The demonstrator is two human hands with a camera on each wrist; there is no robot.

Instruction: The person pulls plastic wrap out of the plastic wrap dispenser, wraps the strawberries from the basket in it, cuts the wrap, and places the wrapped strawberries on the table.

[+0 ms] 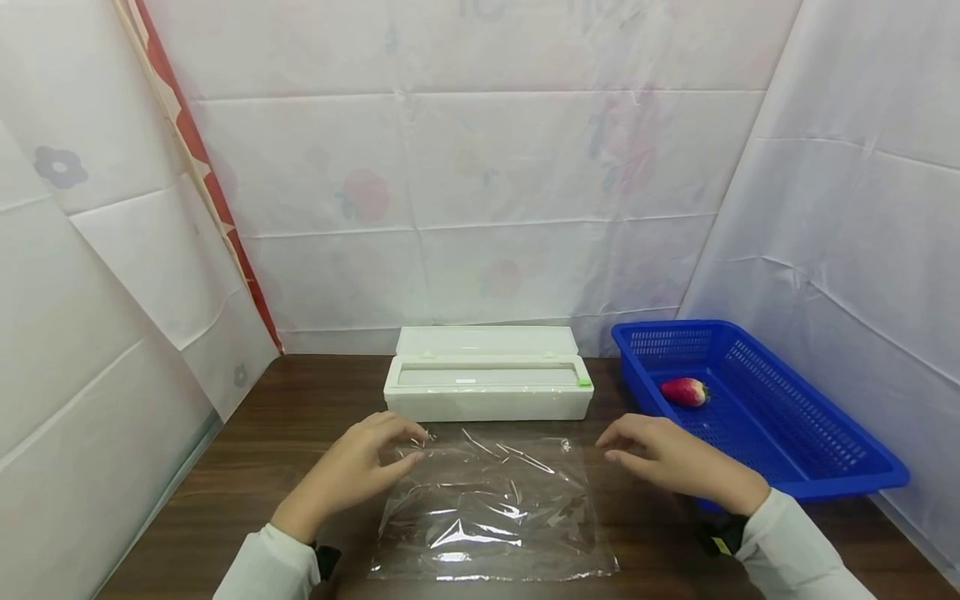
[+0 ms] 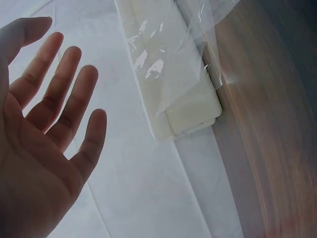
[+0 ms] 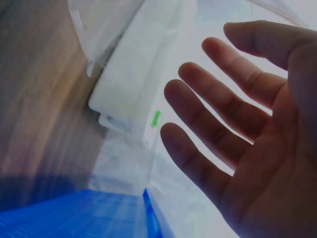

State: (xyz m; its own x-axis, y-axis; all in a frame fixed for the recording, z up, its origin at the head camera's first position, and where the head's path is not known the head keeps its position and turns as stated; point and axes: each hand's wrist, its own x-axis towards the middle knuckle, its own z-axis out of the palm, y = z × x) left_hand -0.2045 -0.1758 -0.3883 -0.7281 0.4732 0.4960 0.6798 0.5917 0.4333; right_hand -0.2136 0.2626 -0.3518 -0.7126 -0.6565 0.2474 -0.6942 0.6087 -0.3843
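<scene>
A wrinkled sheet of clear plastic wrap [image 1: 487, 508] lies on the table in front of a white wrap dispenser box [image 1: 489, 405], whose lid [image 1: 487, 340] stands raised at the back. My left hand [image 1: 356, 467] hovers by the sheet's upper left corner, fingers loosely spread. On the other side, my right hand [image 1: 667, 454] is just off the sheet's right edge with relaxed fingers. Both palms look bare in the wrist views, where the left hand [image 2: 49, 119] and right hand [image 3: 237, 119] show nothing between their fingers.
A blue plastic basket [image 1: 840, 483] stands at the right, near my right forearm. Inside it lies a red and white strawberry-like fruit [image 1: 684, 392]. A green tab [image 1: 584, 382] marks the box's right end. White printed sheeting [image 1: 487, 167] walls the dark wooden table [image 1: 300, 417].
</scene>
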